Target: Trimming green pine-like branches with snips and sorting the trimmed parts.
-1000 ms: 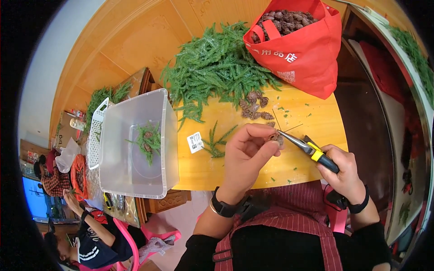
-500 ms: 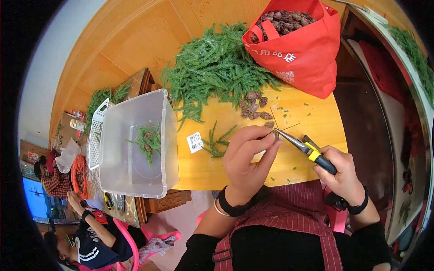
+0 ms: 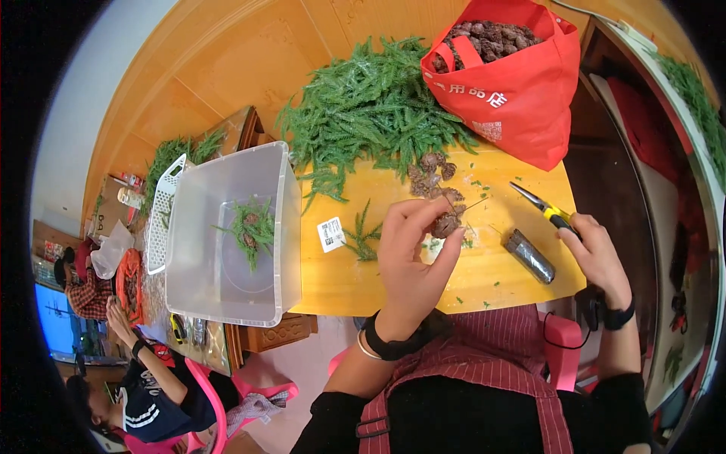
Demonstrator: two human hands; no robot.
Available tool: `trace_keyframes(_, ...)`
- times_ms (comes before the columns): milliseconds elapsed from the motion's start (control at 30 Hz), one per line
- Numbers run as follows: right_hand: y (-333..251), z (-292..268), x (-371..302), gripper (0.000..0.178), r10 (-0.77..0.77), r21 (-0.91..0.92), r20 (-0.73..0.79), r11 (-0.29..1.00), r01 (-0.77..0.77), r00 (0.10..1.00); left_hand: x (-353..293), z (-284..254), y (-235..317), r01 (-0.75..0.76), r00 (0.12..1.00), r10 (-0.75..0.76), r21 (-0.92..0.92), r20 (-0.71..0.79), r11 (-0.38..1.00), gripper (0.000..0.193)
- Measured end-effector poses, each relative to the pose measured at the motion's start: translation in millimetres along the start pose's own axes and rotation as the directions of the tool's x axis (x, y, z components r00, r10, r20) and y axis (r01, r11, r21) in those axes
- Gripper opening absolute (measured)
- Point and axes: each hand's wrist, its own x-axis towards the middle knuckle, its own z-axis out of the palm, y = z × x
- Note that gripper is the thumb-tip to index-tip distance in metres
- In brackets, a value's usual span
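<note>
My left hand [image 3: 408, 250] pinches a brown pine cone [image 3: 445, 225] between thumb and fingers, with a thin wire sticking out of it. Needle-nose pliers [image 3: 550, 211] with yellow and black handles are gripped in my right hand [image 3: 596, 250], their tip apart from the cone. Between the hands lies a plastic-wrapped bundle of thin dark sticks or wires [image 3: 529, 257]. More pine cones [image 3: 429, 174] are piled just beyond my left hand. A green sprig [image 3: 364, 236] rests left of that hand, beside a white label card [image 3: 330, 234].
A heap of green sprigs [image 3: 363, 113] covers the far part of the yellow table [image 3: 484, 287]. A red bag [image 3: 522, 113] full of pine cones stands at far right. On the left, a clear plastic bin [image 3: 227, 299] holds greenery with cones. Another person [image 3: 162, 393] sits at lower left.
The pliers have moved right, away from the cone, uncovering the wrapped bundle. My left hand has turned, so the cone shows more fully. The view has shifted slightly.
</note>
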Motion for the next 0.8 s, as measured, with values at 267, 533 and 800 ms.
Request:
trace_keyframes(267, 47, 31, 13, 0.022, -0.065, -0.187, 0.056, 0.98, 0.074, 0.996, -4, -3, -5, 0.24, 0.97, -0.211, -0.33, 0.121, 0.913, 0.032)
trace_keyframes(533, -57, 12, 11, 0.025, -0.095, 0.384, 0.208, 0.923, 0.008, 0.974, -19, 2, -12, 0.334, 0.939, -0.3, -0.233, 0.168, 0.913, 0.035)
trace_keyframes(800, -102, 62, 5, 0.027, -0.185, 0.871, 0.154, 0.489, -0.045, 0.971, -16, -3, -8, 0.055, 0.978, -0.075, 0.106, 0.194, 0.993, 0.05)
